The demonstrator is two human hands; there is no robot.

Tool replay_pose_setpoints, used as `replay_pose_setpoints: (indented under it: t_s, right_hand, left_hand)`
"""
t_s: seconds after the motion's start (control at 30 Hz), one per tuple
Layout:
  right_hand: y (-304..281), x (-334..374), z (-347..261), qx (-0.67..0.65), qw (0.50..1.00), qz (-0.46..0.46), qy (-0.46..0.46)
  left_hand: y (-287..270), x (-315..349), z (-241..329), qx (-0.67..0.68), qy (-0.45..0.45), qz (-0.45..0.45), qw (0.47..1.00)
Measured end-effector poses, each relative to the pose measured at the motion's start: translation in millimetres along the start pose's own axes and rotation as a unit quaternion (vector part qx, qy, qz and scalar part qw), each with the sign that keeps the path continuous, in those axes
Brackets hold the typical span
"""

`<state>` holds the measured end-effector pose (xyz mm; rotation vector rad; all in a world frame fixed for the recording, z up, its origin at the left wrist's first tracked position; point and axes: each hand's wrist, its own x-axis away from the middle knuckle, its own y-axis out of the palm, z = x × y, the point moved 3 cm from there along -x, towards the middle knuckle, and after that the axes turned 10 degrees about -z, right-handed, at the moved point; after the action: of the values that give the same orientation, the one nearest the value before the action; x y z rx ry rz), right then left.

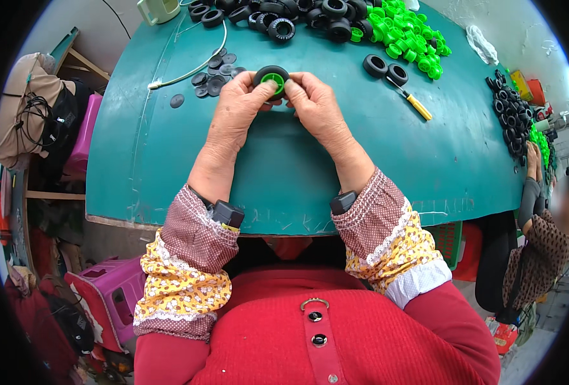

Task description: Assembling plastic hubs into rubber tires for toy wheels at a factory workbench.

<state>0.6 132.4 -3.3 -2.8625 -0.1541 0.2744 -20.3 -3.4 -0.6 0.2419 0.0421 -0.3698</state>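
Observation:
Both my hands grip a small toy wheel (273,72) above the green table, a black tyre around a bright green hub. My left hand (239,106) holds its left side, the thumb pressed on the green hub. My right hand (317,108) holds the right side, with thumb and fingers closed at the tyre's edge. The fingers behind the wheel are mostly hidden. Just beyond my left hand lie several flat dark discs (215,85). To the right of my hands, a screwdriver (419,107) with a yellow handle lies beside two loose black tyres (375,65).
Black tyres (281,29) and green hubs (419,38) are heaped along the table's (169,160) far side. A pale cord (194,72) lies at the left, near a light green cup (159,9). At far right, a co-worker (541,250) reaches toward more tyres (510,115).

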Motion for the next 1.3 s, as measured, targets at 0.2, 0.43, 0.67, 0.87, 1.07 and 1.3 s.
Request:
replay_pose_setpoints:
  t_s: [0.2,0.43,0.67,0.87,1.07,1.3]
  right_hand:
    - [-13,-5,4,-0.059,0.997,-0.037,0.043]
    - [-3,-1,-8,-0.102,0.989,-0.109,0.013]
    - [1,3,-12,-0.185,0.971,-0.142,0.049]
    - [1,1,-6,-0.201,0.969,-0.129,0.062]
    - [0,0,0,-0.165,0.977,-0.125,0.053]
    - [-2,1,-3,-0.106,0.984,-0.11,0.091]
  left_hand:
    - [5,2,2,-0.04,-0.106,-0.122,0.986]
    - [2,1,-2,-0.026,-0.098,-0.119,0.988]
    - [14,5,2,-0.041,-0.045,-0.119,0.991]
    - [18,5,3,-0.152,0.053,-0.073,0.984]
    - [20,7,5,-0.241,0.097,-0.05,0.964]
    - [18,7,2,-0.255,0.077,-0.058,0.962]
